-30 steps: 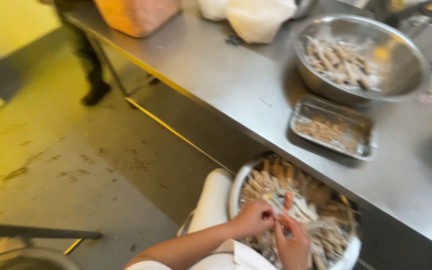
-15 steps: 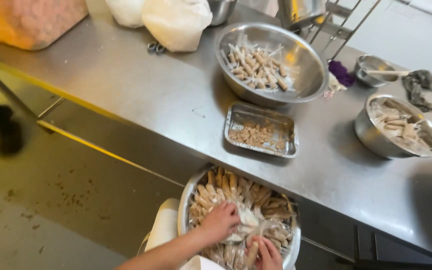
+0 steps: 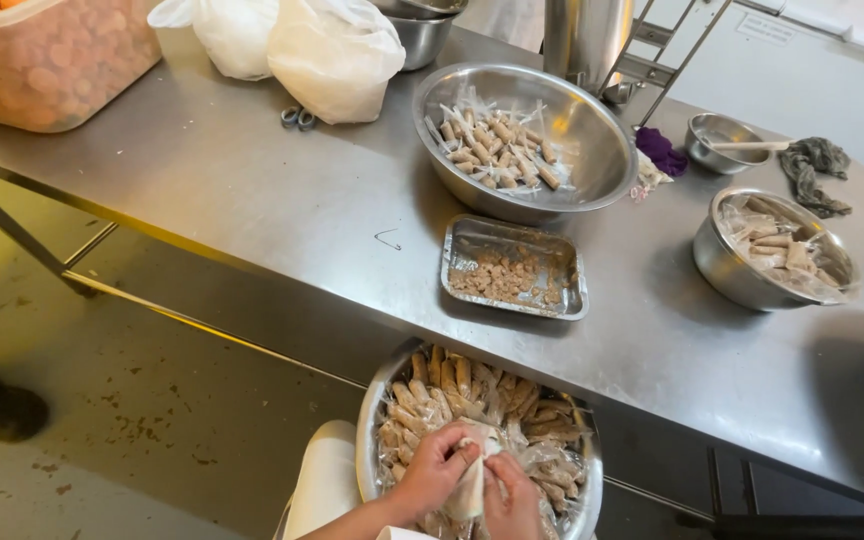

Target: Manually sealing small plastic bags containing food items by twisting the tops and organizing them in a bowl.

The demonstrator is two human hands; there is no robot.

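**Both hands on one wrapped roll over the lap bowl**

Obs. Left hand [image 3: 437, 468] at 6 o'clock of the view, fingers curled and pinching the top of a pale wrapped roll [image 3: 472, 480]. Right hand [image 3: 512, 500] just beside it toward 5 o'clock, fingers pressed together on the lower part of the same roll. The roll stands nearly upright between the hands, above the lap bowl [image 3: 384, 400], which is heaped with similar brown rolls in clear film and sits below the near edge of the steel desk [image 3: 252, 220].

Risk (judgement). The film looks thin and slack; a hard pull from either hand could tear it or let the roll slip back into the heap. The bowl appears to rest on the knees, so a shift of the legs could tip it toward the floor [image 3: 102, 440].

Surroundings, left to right. Orange-filled tub [image 3: 47, 60] at 10 o'clock; two white bags [image 3: 297, 50] at 11, scissors [image 3: 299, 117] just in front of them. Large bowl of wrapped pieces [image 3: 592, 135] at 12; foil tray of brown bits [image 3: 552, 262] just below it. Purple cloth [image 3: 660, 150], small bowl with spoon [image 3: 717, 135], grey rag [image 3: 814, 165] at 1 to 2 o'clock. Medium bowl of rolls [image 3: 722, 265] at 3.

Obstruction. The desk edge lies between the hands and every desk item; the foil tray stands before the large bowl.
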